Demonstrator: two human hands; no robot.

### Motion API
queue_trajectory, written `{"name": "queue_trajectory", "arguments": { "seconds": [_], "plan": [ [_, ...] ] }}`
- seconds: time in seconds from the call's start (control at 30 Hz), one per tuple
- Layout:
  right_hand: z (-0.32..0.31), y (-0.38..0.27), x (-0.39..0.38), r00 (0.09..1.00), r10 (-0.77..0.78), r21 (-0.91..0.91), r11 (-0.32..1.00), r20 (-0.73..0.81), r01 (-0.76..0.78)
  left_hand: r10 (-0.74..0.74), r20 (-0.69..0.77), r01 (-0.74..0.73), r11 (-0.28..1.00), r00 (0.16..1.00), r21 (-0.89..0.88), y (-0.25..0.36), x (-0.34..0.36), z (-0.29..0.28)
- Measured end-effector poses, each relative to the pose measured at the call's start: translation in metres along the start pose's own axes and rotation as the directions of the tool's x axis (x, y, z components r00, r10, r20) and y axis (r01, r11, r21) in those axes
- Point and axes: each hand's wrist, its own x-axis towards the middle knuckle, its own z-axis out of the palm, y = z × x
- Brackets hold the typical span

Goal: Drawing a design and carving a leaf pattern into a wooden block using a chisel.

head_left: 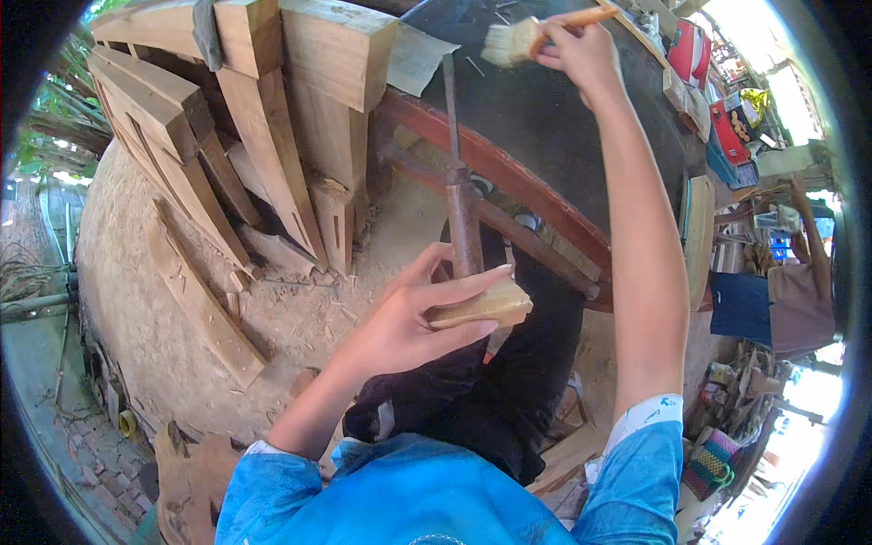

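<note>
My left hand (409,313) is closed around a small pale wooden block (486,306) and a chisel with a brown round handle (464,227). The chisel's long narrow metal blade (451,109) points up and away from me. Up at the far right, my right hand (579,56) grips the wooden handle of a flat brush (515,43) with pale bristles. The brush is over a dark tabletop (563,136), and the frame does not show plainly whether its bristles touch it. A few thin nail-like pieces (474,65) lie on that surface near the bristles.
Large cut timber pieces (272,136) stand at the far left, with a loose curved board (204,300) on the shaving-strewn ground (309,318). A reddish wooden rail (509,186) edges the dark tabletop. Red cases (731,132) and cloths (772,304) are at the right.
</note>
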Motion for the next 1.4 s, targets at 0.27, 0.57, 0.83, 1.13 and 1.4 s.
{"name": "queue_trajectory", "arguments": {
  "seconds": [0.27, 0.57, 0.83, 1.13, 1.4],
  "plan": [
    [-0.036, -0.036, -0.019, 0.994, -0.110, -0.165, 0.980, 0.007, 0.109, 0.004, 0.007, -0.004, 1.000, 1.000, -0.014, 0.004, 0.003, 0.005],
    [-0.041, -0.041, -0.057, 0.997, -0.062, -0.296, 0.953, 0.046, 0.072, 0.031, -0.003, -0.030, 0.998, 1.000, 0.046, 0.002, 0.003, 0.002],
    [-0.057, -0.038, -0.068, 0.972, -0.041, -0.056, 0.997, 0.230, 0.055, -0.080, 0.056, 0.079, 0.997, 0.995, 0.022, 0.010, 0.019, 0.000],
    [-0.096, -0.037, -0.052, 0.993, -0.078, -0.356, 0.929, 0.085, 0.104, -0.048, 0.072, 0.044, 0.997, 0.996, 0.059, 0.010, 0.030, -0.001],
    [-0.115, -0.030, -0.058, 0.979, -0.049, -0.341, 0.933, 0.196, 0.115, -0.066, 0.083, 0.055, 0.990, 0.994, 0.127, 0.012, 0.040, -0.006]
  ]
}}
